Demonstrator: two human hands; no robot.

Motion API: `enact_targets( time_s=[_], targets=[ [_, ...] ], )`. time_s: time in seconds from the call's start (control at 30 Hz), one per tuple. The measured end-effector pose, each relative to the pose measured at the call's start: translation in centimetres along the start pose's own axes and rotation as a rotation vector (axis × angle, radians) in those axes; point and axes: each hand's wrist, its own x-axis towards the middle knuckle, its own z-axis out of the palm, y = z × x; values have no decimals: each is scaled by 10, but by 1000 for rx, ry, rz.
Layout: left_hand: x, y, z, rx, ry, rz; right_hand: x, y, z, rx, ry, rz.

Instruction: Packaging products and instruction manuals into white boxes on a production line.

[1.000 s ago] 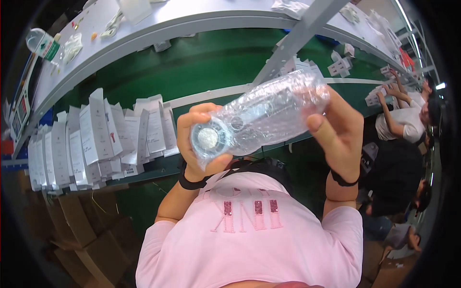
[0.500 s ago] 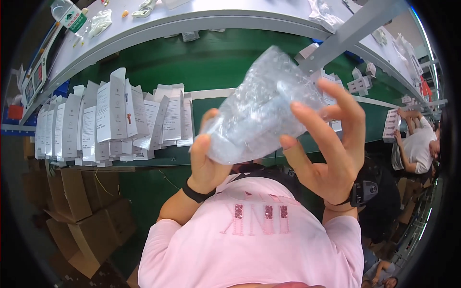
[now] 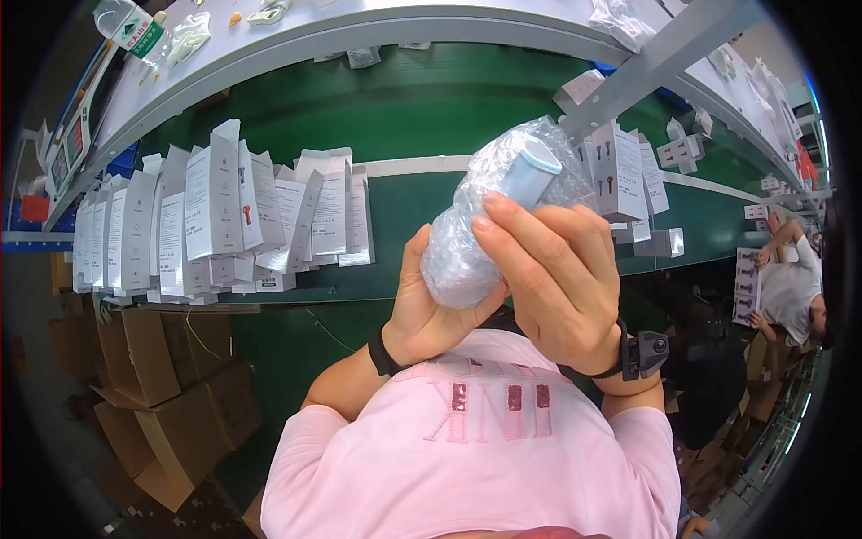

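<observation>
In front of my chest is a clear bubble-wrap bag (image 3: 456, 256) with a light blue cylindrical item (image 3: 530, 175) inside, its rounded end at the upper right. The rest of the item's shape is blurred by the wrap. My left hand (image 3: 435, 314) cups the lower left of the bundle, thumb up along its side. Across its front right press the closed fingers of my right hand (image 3: 558, 278), which hold the wrap around the item. The bundle tilts up to the right, above the green work surface.
Upright white printed boxes (image 3: 211, 202) with raised flaps stand in a row at left. More white boxes (image 3: 620, 175) stand at right, beside a grey metal post (image 3: 664, 63). A white shelf (image 3: 359, 31) crosses the far side. Cardboard cartons (image 3: 171, 404) lie lower left. Another person (image 3: 795, 283) handles a box at far right.
My right hand has come down and in, its spread fingers now closed on the bundle. The loose bag is gathered tighter, and the blue end shows more plainly.
</observation>
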Motion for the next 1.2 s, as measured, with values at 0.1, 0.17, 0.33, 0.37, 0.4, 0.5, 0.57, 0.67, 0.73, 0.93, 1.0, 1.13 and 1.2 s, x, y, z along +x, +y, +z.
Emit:
enact_targets(
  time_s=[0.1,0.17,0.33,0.37,0.4,0.5,0.57,0.67,0.73,0.93,1.0,1.13,1.2],
  targets=[
    [5,-1,-5,-99,10,-57,2,1,3,-3,21,0],
    [7,-5,-2,-182,8,-84,4,4,2,-2,33,-4],
    [1,13,-12,-156,-54,-168,7,41,-1,-4,170,194],
    [2,22,-18,59,9,-63,10,53,-3,-65,182,258],
    [1,30,-25,268,77,51,7,62,-3,82,109,353],
    [1,48,-38,564,173,209,4,65,15,599,-474,390],
    [-1,63,-47,723,244,264,-6,74,46,456,-962,304],
    [6,92,-75,537,214,353,9,76,89,400,-1257,630],
    [18,105,-110,676,292,479,-20,104,130,611,-997,800],
    [45,85,-231,2191,812,519,10,208,285,898,-395,1282],
    [44,84,-252,2315,838,428,24,269,349,894,-315,1262],
    [35,85,-265,2401,821,366,71,342,460,563,-103,1178],
    [41,86,-263,2357,877,312,103,387,498,420,-31,1203]
  ],
)
